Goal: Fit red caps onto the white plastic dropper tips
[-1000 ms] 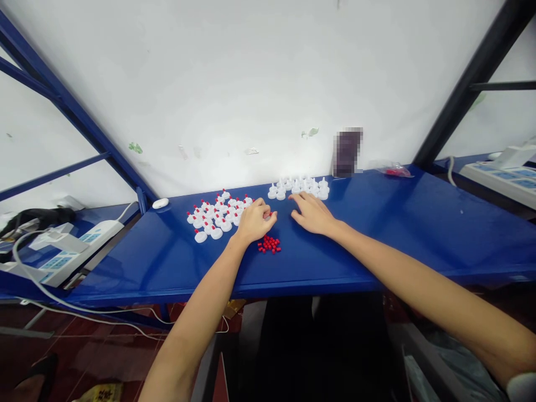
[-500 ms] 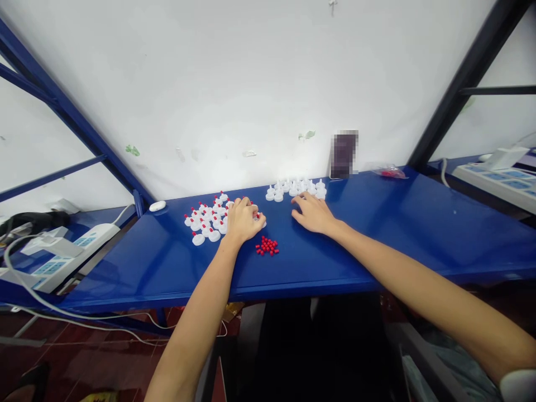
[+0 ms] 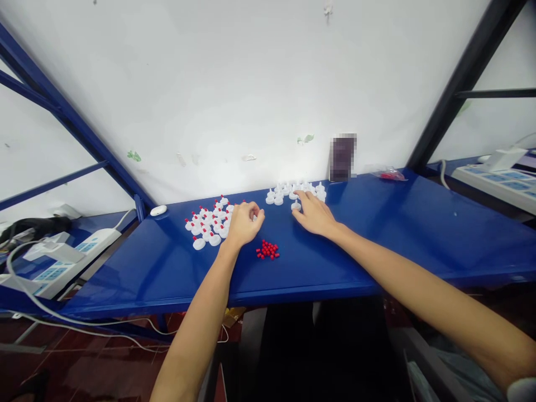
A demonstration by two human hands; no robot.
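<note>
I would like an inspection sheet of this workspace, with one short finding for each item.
Surface: blue table, glossy; no spill seen.
Things: white pieces with red tips at left; plain white pieces near the wall; small loose red caps in front.
Clutter: white oval object, clear bag with red contents, blurred dark object upright by the wall.
Hands: left hand curled beside the red-tipped pieces, its grip unclear; right hand with thumb and fingers apart around a plain piece.
Cables: white cable looping at left; power strips beyond both ends.
Surroundings: white wall with green marks.
</note>
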